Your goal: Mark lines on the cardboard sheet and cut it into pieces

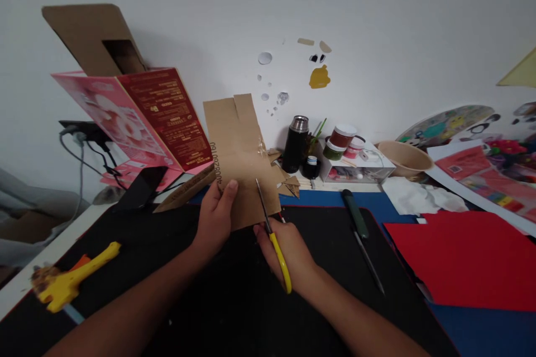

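My left hand (214, 214) grips the left edge of a brown cardboard piece (240, 150), its thumb lying on the face near printed digits. The cardboard is held up, tilted, with a slit at its top edge. In my right hand (291, 251) are scissors (280, 259) with yellow handles. One blade lies in front of the cardboard's lower right part; the other blade is hidden behind it. The fingers of my right hand are partly covered by the scissors and the cardboard.
A pink and red box (167, 119) stands back left beside a phone (141, 188). A black flask (295, 144), paint jars (342, 137) and a bowl (404, 158) line the wall. A utility knife (355, 214), red sheet (469, 259) and yellow giraffe figure (69, 284) lie around the black mat (234, 301).
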Available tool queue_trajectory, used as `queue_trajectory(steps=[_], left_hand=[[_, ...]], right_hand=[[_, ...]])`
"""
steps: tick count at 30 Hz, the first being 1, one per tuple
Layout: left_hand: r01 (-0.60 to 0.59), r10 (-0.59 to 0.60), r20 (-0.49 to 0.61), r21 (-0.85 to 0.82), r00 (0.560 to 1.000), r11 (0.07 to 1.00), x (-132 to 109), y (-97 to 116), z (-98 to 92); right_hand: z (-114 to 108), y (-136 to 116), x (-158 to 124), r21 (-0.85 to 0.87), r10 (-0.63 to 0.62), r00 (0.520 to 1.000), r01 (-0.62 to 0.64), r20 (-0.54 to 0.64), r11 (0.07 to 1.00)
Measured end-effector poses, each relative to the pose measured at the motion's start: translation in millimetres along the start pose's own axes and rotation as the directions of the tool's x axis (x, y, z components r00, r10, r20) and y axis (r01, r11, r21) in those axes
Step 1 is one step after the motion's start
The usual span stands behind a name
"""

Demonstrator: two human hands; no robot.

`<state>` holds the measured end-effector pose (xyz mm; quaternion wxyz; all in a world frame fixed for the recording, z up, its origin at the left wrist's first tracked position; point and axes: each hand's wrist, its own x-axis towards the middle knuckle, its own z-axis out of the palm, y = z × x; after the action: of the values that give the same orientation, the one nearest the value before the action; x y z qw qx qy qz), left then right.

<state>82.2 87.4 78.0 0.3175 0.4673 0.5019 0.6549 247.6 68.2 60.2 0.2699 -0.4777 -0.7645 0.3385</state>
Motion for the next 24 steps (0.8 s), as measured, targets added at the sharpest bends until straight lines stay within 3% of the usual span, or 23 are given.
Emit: queue_trajectory(steps=[8, 14, 19, 24], left_hand=[[-0.034, 0.031, 0.036, 0.087, 0.999, 0.996, 4.8, 5.5, -3.4], [-0.020, 0.010, 0.111, 0.093, 0.994, 0.995, 11.1, 9.1, -6.8], [-0.027, 0.014, 0.132, 0.094, 0.991, 0.995, 14.5, 8.9, -7.7], [0.000, -0.013, 0.149, 0.086, 0.989, 0.996, 15.7, 7.9, -8.2]], right_hand=[[-4.5, 3.1, -3.3, 0.082, 0.093, 0.991, -0.101, 0.091, 0.992], [-14.0, -0.4, -1.1, 0.113, 0.021, 0.992, -0.035, 0.128, 0.993], [-21.0, -10.0, -0.1, 0.121, 0.060, 0.987, -0.079, 0.150, 0.989], [-22.8, -8.7, -0.8, 0.116, 0.026, 0.989, -0.043, 0.147, 0.992]])
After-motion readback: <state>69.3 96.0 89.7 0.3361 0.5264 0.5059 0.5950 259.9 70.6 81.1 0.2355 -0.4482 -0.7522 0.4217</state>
